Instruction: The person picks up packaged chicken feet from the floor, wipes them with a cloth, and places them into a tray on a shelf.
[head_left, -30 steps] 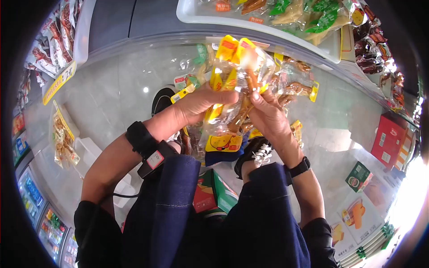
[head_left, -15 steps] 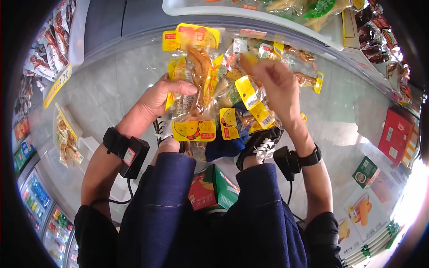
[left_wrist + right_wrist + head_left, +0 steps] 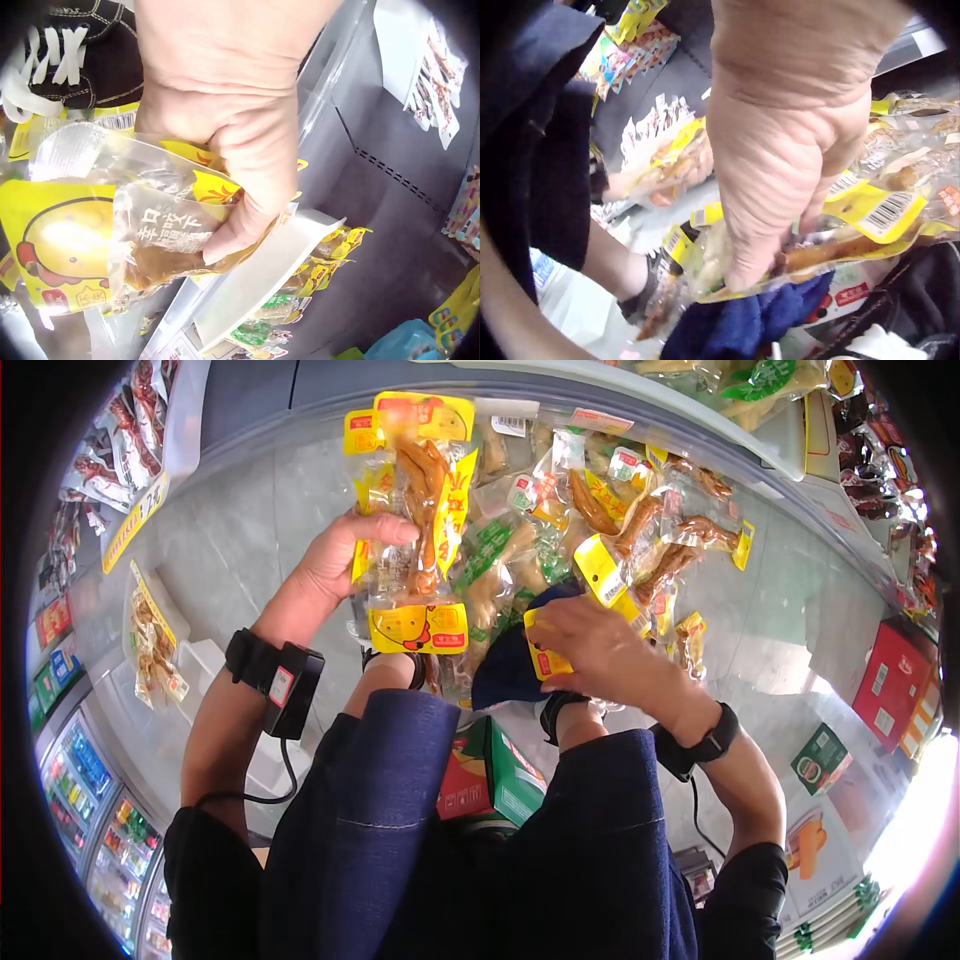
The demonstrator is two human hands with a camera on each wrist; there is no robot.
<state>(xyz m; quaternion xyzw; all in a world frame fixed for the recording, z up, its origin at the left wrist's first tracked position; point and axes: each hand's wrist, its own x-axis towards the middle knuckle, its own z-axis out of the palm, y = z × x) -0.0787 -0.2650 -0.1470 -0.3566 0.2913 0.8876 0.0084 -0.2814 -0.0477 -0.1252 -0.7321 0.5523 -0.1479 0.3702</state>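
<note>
My left hand (image 3: 335, 555) grips a small bunch of clear snack packets (image 3: 425, 510) with brown braised meat inside, yellow at the ends. The thumb lies across the front packet; a cartoon chick shows on its yellow end (image 3: 64, 240). Lower right of it, my right hand (image 3: 615, 660) pinches a similar yellow-ended meat packet (image 3: 545, 645) at the near side of a pile, its fingers partly hidden. In the right wrist view the thumb presses along the clear edge of that packet (image 3: 832, 255). The pile of meat packets (image 3: 640, 550) spreads just beyond this hand.
Dark blue cloth (image 3: 515, 665) lies under the near packets, between the person's shoes. A red and green box (image 3: 490, 770) stands between the legs. White trays (image 3: 790, 440) of packets edge the shelf ahead. One loose packet (image 3: 150, 645) lies at the left, a red carton (image 3: 890, 680) at the right.
The hands, together at one second ago, have parted. The left moved left with its packets; the right dropped to the pile's near side and took hold of a packet there.
</note>
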